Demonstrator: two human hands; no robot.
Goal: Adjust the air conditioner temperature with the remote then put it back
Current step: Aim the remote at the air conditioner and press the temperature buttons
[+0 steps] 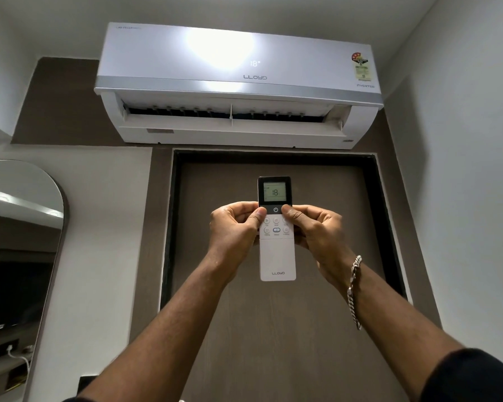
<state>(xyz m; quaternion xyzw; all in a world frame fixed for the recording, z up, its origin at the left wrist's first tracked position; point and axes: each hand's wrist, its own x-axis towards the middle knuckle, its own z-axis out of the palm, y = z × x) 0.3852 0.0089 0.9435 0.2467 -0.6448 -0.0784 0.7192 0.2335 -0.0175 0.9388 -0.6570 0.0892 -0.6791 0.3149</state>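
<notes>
Dim, even room light. A strong white glare blooms on the air conditioner (238, 82) front at twelve o'clock, washing out the panel. Wide-angle distortion bends the walls and the mirror (24, 242) at nine o'clock. The centre is sharp; the edges look soft.

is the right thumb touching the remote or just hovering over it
Touching. The head view shows the right hand gripping the remote, its thumb tip pressed flat on the face beside the power button with no gap.
</notes>
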